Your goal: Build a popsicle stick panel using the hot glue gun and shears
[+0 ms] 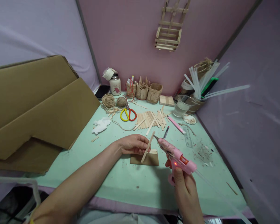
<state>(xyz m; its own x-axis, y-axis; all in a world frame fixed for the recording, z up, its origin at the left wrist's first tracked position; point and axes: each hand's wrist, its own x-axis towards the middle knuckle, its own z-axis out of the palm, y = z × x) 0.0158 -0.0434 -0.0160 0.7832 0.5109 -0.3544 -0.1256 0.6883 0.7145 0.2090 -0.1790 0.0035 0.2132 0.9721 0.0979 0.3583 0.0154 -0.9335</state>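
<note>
My left hand (134, 144) pinches a flat, pale wooden craft stick (147, 149) near its middle, between thumb and fingers, with the far end slanting right. The stick sits over a small rectangle of brown cardboard (151, 161) on the mint-green tabletop (116, 180); a pale wooden strip (153, 151) shows along the cardboard's far edge. My right hand (184, 186) is wrapped round the handle of a pink plastic glue gun (176, 153), whose dark nozzle points far and left, right by the stick's far end; from here I can't tell whether they touch. I judge the stick feather-light, dry and fairly stiff, not slippery but easy to snap if bent, so a light pinch on its long edges at mid-length suits it and leaves both ends and the broad face free. The gun I'd expect to be heavier and rigid, best held by the handle only: its light glows red, so I'd treat the nozzle as hot. The long translucent glue stick (208, 182) trailing near and right from its back looks bendy and may drag. The cardboard should be light and could crease, so I'd take it by its edges.
</note>
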